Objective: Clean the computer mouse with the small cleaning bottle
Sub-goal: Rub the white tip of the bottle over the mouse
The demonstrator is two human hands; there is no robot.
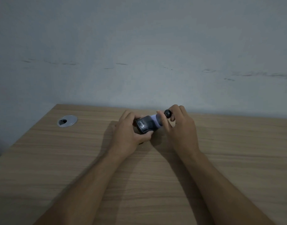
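Now, starting at your left, one round metal cable port [67, 121] sits in the desk [42, 159], well apart from the work. Your left hand [128, 130] cradles the single dark computer mouse [144, 126] just above the desk near its far edge, fingers wrapped around its left end and thumb pressed against its near side. To the right of it, your right hand [180, 127] holds the one small cleaning bottle [167, 114], of which only a round black end shows between pinching fingertips; whether that is cap or nozzle, you cannot tell. A pale patch [153, 118] lies at the mouse's right end under your thumb, possibly a wipe or a lighter part of the shell; it is too blurred to say.

To do this step well, likely applying cleaner, keep the left grip firm so the mouse does not twist, aim at the shell, and use little liquid, away from seams and buttons.

Count: two hands, one mouse, one bottle, one port.
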